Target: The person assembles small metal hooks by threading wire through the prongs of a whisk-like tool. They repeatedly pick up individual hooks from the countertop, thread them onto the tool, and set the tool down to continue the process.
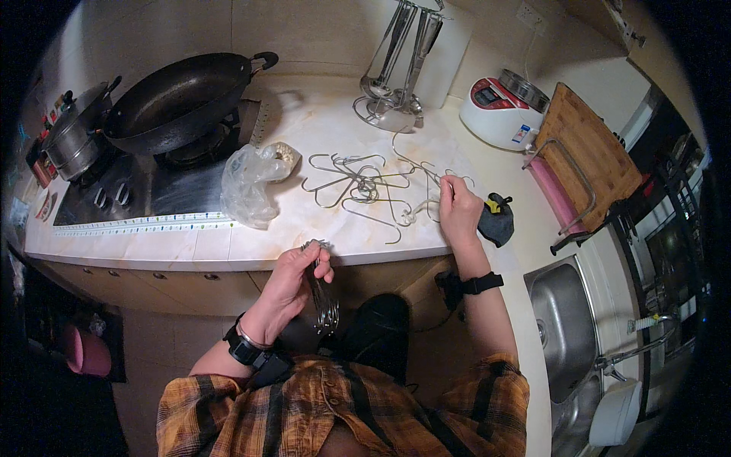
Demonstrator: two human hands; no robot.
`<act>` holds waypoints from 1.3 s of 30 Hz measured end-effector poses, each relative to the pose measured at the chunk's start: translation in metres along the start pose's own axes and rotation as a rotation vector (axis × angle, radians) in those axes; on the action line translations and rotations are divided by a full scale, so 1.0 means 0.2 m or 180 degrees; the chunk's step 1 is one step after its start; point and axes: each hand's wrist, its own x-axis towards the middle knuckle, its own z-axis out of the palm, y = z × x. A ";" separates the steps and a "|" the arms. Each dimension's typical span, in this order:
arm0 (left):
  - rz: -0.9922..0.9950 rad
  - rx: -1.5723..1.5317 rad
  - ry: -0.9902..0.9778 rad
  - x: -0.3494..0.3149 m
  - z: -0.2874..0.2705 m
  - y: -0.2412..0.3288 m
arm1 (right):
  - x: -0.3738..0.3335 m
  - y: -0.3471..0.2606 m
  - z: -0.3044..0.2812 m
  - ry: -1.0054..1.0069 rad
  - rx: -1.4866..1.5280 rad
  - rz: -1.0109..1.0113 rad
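My left hand [291, 276] is closed round a bundle of shiny metal hooks [326, 311] in front of the counter's edge. The curved ends of the bundle hang below my fingers. Over the counter to the right, my right hand [461, 212] pinches a long wire hook [415, 162], whose curved end points away from me. A loose pile of similar wire hooks [362, 183] lies tangled on the counter between my hands. By my right hand rests a pale string [411, 216]. What lies under my right fingers is partly hidden.
At the far left a black wok [179, 107] and a steel pot [76, 148] stand on the stove [145, 194]. Beside it lies a clear plastic bag [251, 186]. Behind are a utensil rack [392, 107], a rice cooker [502, 114] and a cutting board [582, 152]; a sink [563, 320] lies right.
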 end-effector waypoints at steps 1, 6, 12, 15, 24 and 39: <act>-0.0018 0.0007 -0.0003 0.00 0.00 0.00 | -0.01 0.00 0.00 0.0091 0.0085 -0.0068; -0.0009 -0.0056 -0.0023 -0.01 0.01 0.01 | -0.04 -0.06 -0.01 -0.0054 0.0747 0.0625; 0.0086 -0.0149 -0.0056 -0.01 0.03 0.02 | -0.07 -0.23 -0.08 -0.0778 0.2926 0.2561; 0.0211 -0.0227 -0.0013 -0.01 0.04 0.03 | -0.12 -0.32 -0.13 -0.1376 0.3580 0.2767; 0.0414 -0.0427 -0.0040 0.02 0.02 0.07 | -0.17 -0.30 -0.03 -0.1006 0.3324 0.2592; 0.0316 -0.0373 -0.0062 0.03 0.01 0.02 | 0.06 -0.19 -0.28 0.0758 0.0136 0.0260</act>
